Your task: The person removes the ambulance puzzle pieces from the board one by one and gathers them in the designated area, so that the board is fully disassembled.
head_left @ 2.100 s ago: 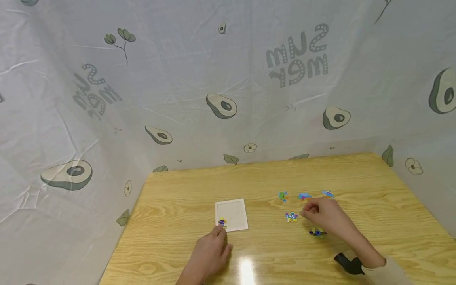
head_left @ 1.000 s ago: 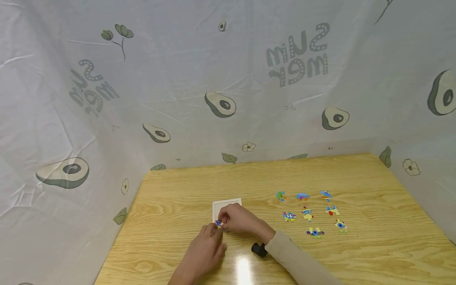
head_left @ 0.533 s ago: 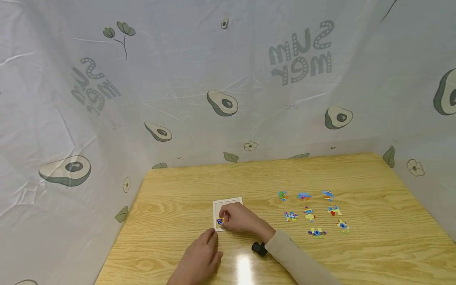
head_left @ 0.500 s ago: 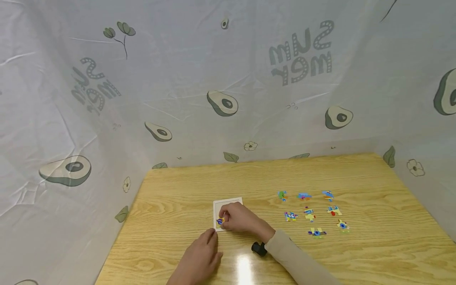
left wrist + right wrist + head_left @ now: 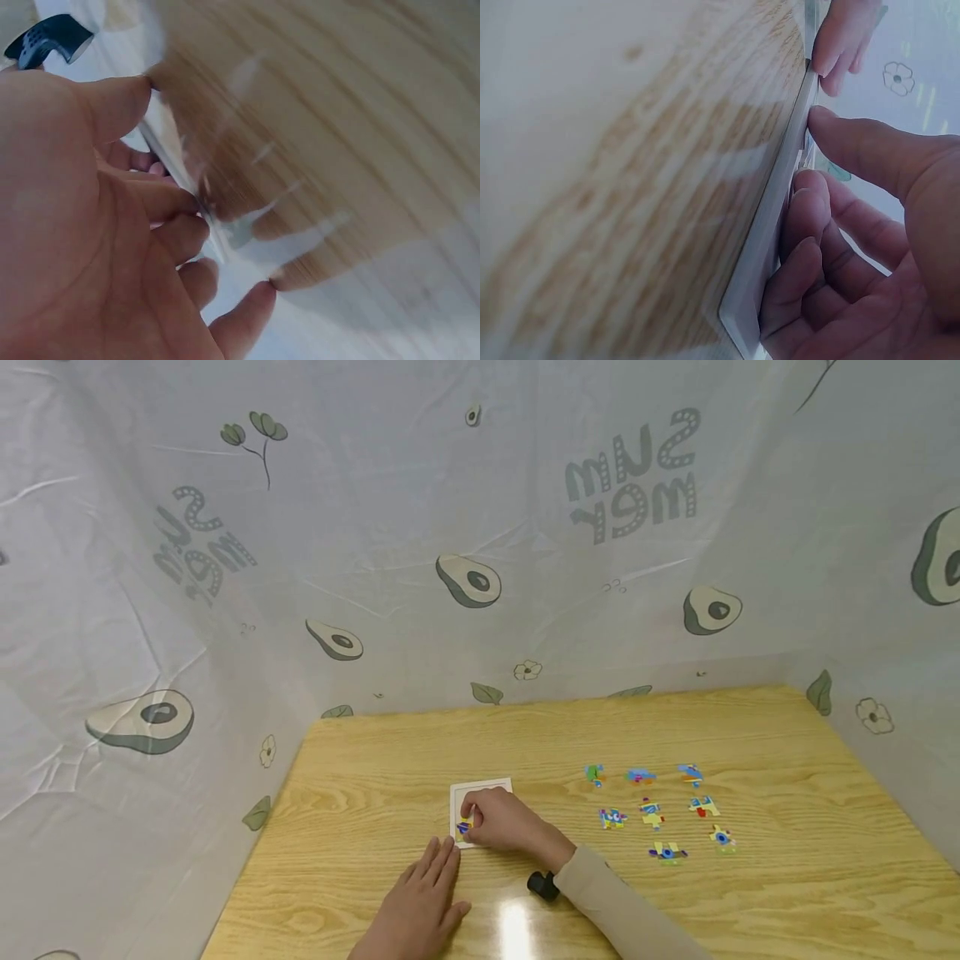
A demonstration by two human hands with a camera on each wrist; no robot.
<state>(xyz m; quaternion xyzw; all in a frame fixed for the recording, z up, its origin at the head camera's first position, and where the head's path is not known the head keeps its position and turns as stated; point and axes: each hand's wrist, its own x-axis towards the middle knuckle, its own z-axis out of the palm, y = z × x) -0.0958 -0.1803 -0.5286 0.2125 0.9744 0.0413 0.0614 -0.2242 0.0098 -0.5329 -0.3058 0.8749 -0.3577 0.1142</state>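
Observation:
A small purple and yellow jigsaw piece (image 5: pixel 464 827) lies in the near left corner of a shallow white puzzle tray (image 5: pixel 482 783). Curled over it from the right, my right hand (image 5: pixel 506 820) pinches the piece between thumb and fingers and covers much of the tray. My left hand (image 5: pixel 420 897) lies flat on the table, fingers extended, its tips at the tray's near left corner. In the left wrist view the fingertips of the left hand (image 5: pixel 90 202) touch the tabletop. In the right wrist view, the right thumb and fingers (image 5: pixel 806 210) sit over the tray's edge (image 5: pixel 759 236).
Several loose jigsaw pieces are spread in rows on the right of the wooden table (image 5: pixel 390 752), among them a green one (image 5: pixel 594 774) and a red and yellow one (image 5: pixel 703 807). A black wrist device (image 5: pixel 543 885) hangs under the right wrist. A printed curtain (image 5: pixel 375 527) surrounds the table.
From the loose pieces, my right hand has moved left to the tray and now pinches the piece in its corner. My left fingers have drawn back off the piece and spread straighter.

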